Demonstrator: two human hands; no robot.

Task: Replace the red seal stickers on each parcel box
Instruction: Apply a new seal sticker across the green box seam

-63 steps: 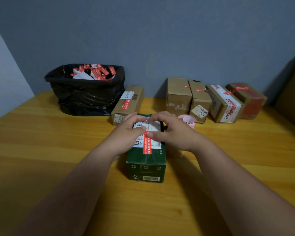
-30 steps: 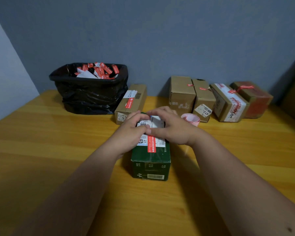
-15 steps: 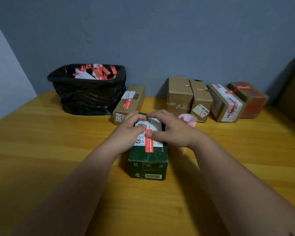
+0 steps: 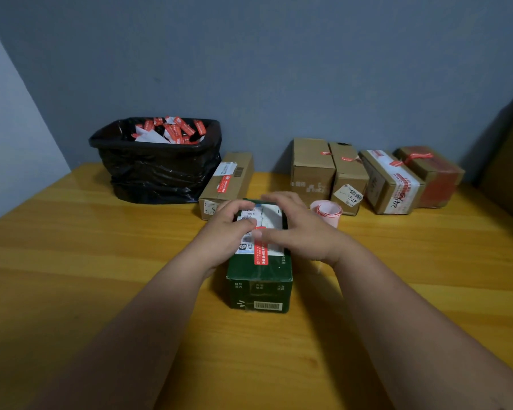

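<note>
A dark green parcel box [image 4: 259, 288] stands on the wooden table [image 4: 71, 261] in front of me. A white label covers its top, and a red seal sticker [image 4: 261, 255] runs lengthwise over the label. My left hand [image 4: 224, 233] curls over the box's far left top. My right hand [image 4: 304, 232] curls over the far right top. Both thumbs meet at the sticker's far end and press on it. The far part of the sticker is hidden under the thumbs.
A black-lined bin [image 4: 160, 173] with several used red stickers stands at the back left, a long brown box [image 4: 228, 184] beside it. Several brown parcels [image 4: 311, 167] line the wall at the right. A roll of stickers [image 4: 326, 211] lies before them.
Both hands stay on the green box. The thumbs have shifted a little along the far end of the red sticker. The box has not visibly moved.
</note>
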